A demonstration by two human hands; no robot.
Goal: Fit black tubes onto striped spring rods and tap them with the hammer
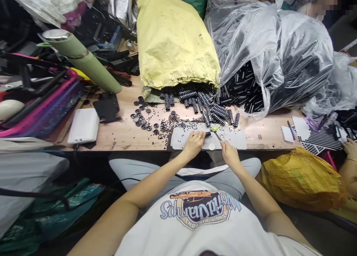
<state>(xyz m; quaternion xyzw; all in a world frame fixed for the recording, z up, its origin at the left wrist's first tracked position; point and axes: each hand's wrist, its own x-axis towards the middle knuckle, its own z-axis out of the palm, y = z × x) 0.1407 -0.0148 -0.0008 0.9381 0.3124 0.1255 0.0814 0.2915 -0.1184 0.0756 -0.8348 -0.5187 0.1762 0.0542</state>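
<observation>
My left hand rests at the light grey mat, its fingers closed around a short black tube. In my right hand is a small mallet-like tool with a slim shaft and a yellow-green head. That head sits just beyond the tube's end; whether they touch I cannot tell. A white round disc lies between my hands at the mat's front edge. Tiny dark beads are scattered over the mat's left part. Behind it lie several black ribbed rollers.
A yellow sack spills rollers onto the table. Beside it, a clear plastic bag holds black tubes. Black round caps, a white box, a green flask and a pink basket stand left. Another person's hand is far right.
</observation>
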